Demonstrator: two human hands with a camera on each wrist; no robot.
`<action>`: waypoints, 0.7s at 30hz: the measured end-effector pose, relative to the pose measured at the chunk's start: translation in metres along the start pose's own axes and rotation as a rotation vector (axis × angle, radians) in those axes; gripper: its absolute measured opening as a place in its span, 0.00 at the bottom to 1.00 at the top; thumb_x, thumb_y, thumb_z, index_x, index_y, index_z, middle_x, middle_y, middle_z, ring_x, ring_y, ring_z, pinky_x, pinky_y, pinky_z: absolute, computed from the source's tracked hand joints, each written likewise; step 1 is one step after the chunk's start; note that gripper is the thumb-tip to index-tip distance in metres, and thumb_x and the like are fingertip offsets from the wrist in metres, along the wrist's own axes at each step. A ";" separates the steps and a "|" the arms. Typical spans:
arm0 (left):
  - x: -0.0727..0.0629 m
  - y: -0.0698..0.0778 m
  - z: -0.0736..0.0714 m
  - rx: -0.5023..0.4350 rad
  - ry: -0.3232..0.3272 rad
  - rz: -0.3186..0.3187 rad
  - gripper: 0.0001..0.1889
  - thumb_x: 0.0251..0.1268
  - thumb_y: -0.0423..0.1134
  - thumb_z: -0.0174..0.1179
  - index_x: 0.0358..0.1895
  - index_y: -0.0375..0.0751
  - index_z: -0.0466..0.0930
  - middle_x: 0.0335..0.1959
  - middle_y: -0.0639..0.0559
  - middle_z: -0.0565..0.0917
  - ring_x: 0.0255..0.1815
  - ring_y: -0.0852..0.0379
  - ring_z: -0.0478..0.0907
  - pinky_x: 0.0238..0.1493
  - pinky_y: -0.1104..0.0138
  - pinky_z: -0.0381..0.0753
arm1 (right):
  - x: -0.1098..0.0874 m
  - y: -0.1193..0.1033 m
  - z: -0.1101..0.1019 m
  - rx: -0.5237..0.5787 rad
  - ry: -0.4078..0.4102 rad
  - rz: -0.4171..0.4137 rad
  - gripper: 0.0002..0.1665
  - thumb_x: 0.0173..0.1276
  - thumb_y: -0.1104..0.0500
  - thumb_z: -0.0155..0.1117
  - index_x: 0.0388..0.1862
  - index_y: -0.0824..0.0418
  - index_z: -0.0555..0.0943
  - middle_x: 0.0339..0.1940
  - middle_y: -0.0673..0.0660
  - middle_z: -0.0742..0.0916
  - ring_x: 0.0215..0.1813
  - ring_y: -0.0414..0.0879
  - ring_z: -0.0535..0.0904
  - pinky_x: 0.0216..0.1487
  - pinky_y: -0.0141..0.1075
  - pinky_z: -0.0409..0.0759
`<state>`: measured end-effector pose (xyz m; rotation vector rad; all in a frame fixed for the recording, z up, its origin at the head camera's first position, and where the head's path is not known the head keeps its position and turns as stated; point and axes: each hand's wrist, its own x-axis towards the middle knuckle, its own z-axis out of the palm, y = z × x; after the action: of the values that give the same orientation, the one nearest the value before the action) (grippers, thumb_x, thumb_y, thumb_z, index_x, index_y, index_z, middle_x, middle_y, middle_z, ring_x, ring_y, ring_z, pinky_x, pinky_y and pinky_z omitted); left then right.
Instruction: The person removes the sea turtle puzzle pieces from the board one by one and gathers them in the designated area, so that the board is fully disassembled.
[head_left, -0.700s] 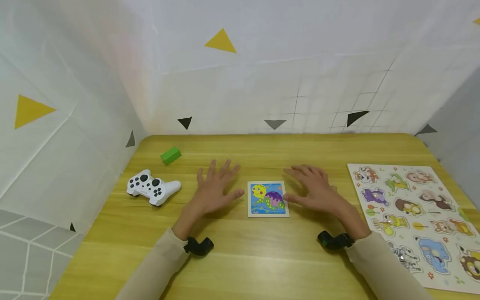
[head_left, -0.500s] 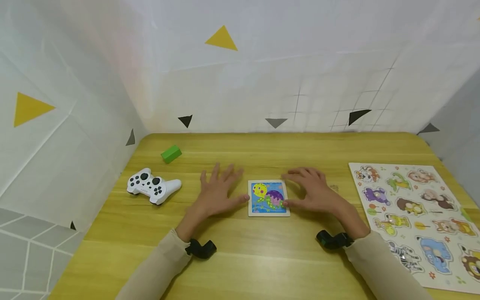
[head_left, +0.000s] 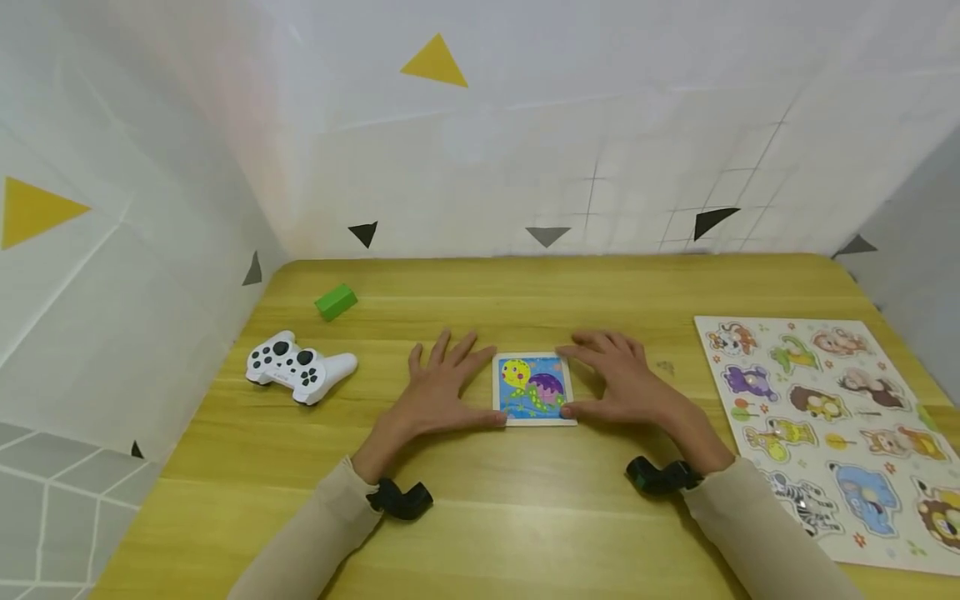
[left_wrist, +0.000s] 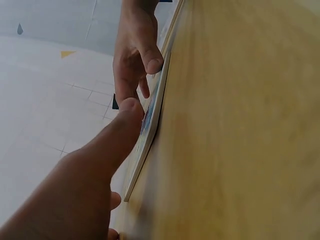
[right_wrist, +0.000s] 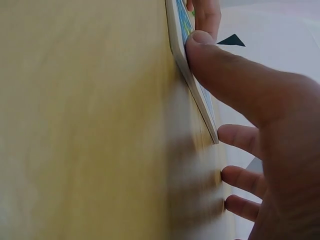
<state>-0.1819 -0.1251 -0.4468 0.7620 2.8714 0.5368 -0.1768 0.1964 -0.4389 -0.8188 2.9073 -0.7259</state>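
Note:
A small square jigsaw puzzle [head_left: 531,390] with a yellow and purple turtle in a pale frame lies flat on the table, between both hands. My left hand [head_left: 433,398] has its thumb at the near left corner and its index fingertip by the far left corner. On the opposite side, my right hand [head_left: 624,385] sets its thumb at the near right corner and its index finger at the far right one. In the right wrist view the right thumb [right_wrist: 225,62] lies over the puzzle's edge, the other fingers extended beside it. The left wrist view shows the left thumb [left_wrist: 112,132] along the frame.
At the left are a white game controller [head_left: 298,368] and a green block [head_left: 336,302]. A large animal peg puzzle board [head_left: 832,442] lies at the right on the wooden table [head_left: 517,517]. Patterned white cloth [head_left: 480,150] encloses the table's back and sides.
The left hand has moved right to the small puzzle's left corners. The right hand has closed in slightly on its right corners. The puzzle stays flat, and the view has tilted slightly.

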 end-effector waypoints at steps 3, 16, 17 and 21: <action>0.001 0.001 0.000 0.011 0.004 0.012 0.57 0.45 0.84 0.57 0.81 0.69 0.53 0.86 0.53 0.46 0.86 0.37 0.34 0.74 0.30 0.31 | 0.000 -0.001 -0.001 0.000 -0.003 0.005 0.52 0.54 0.32 0.76 0.75 0.50 0.73 0.77 0.65 0.70 0.76 0.65 0.59 0.69 0.67 0.50; 0.001 -0.001 0.003 0.092 0.044 0.050 0.56 0.47 0.83 0.57 0.81 0.66 0.54 0.86 0.50 0.49 0.85 0.34 0.38 0.73 0.29 0.39 | 0.001 -0.002 -0.002 0.014 -0.012 0.019 0.52 0.53 0.31 0.76 0.73 0.50 0.73 0.77 0.65 0.69 0.77 0.66 0.57 0.70 0.67 0.48; 0.001 -0.001 0.004 0.094 0.045 0.052 0.56 0.47 0.83 0.56 0.81 0.66 0.54 0.86 0.51 0.49 0.85 0.34 0.38 0.73 0.30 0.39 | 0.001 -0.002 -0.002 0.014 -0.013 0.021 0.52 0.53 0.31 0.76 0.73 0.51 0.73 0.77 0.64 0.69 0.77 0.66 0.57 0.70 0.67 0.48; 0.001 -0.003 0.007 0.099 0.049 0.065 0.54 0.50 0.83 0.54 0.81 0.67 0.54 0.86 0.53 0.50 0.86 0.35 0.38 0.73 0.32 0.39 | -0.001 -0.002 -0.001 0.018 -0.008 0.023 0.52 0.53 0.31 0.76 0.73 0.51 0.73 0.77 0.64 0.69 0.77 0.65 0.57 0.70 0.67 0.49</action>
<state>-0.1825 -0.1248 -0.4545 0.8717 2.9465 0.4293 -0.1758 0.1959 -0.4375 -0.7837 2.8938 -0.7449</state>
